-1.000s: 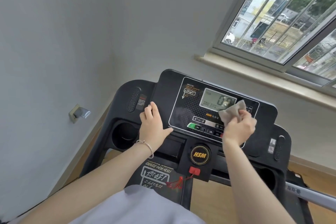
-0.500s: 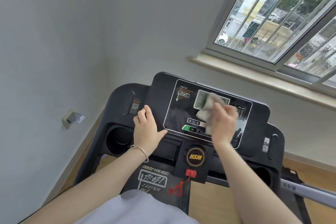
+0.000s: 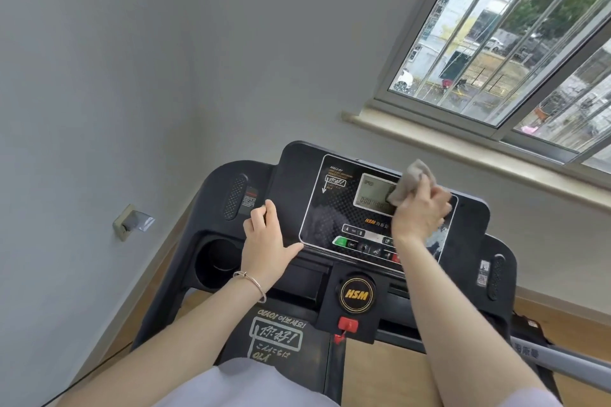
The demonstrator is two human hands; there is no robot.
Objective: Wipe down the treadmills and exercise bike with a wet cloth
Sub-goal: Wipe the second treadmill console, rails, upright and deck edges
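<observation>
Cloth (image 3: 410,182) on display (image 3: 373,192), left hand (image 3: 267,246) beside

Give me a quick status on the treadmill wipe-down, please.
Right hand grips cloth on console display. Left hand flat on treadmill console. Nothing obstructing.

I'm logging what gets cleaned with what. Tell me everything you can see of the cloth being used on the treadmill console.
The cloth is a small, grey-beige rag that looks soft and thin, bunched rather than spread flat. The right hand grips its lower part, so one crumpled end sticks up past the fingers. It sits at the right edge of the console's grey display, covering that corner, apparently pressed to it. Whether it is wet cannot be told, though smears show on the panel below the hand. Nothing else touches it.
</observation>
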